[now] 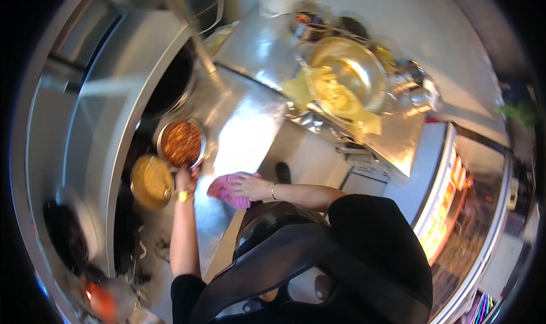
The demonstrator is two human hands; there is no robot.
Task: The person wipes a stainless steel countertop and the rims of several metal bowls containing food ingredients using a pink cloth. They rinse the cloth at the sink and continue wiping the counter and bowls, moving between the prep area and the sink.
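My left hand [187, 178] is at the near rim of a round metal bowl [182, 143] filled with reddish-brown pieces; its fingertips are partly hidden, so the grip is unclear. Just left of that wrist, which wears a gold-coloured watch, stands a second metal bowl [152, 182] with yellowish contents. My right hand [251, 186] lies over a bunched pink-purple cloth [232, 192] at the edge of the stainless steel counter [243, 136]. A thin bracelet is on the right wrist.
A large metal bowl [347, 76] with yellow sheets stands on a side counter, near jars and containers. A dark round pot [170, 83] sits beyond the smaller bowls. A metal post [200, 47] rises at the counter's far side. At right is a lit glass-front display case [452, 196].
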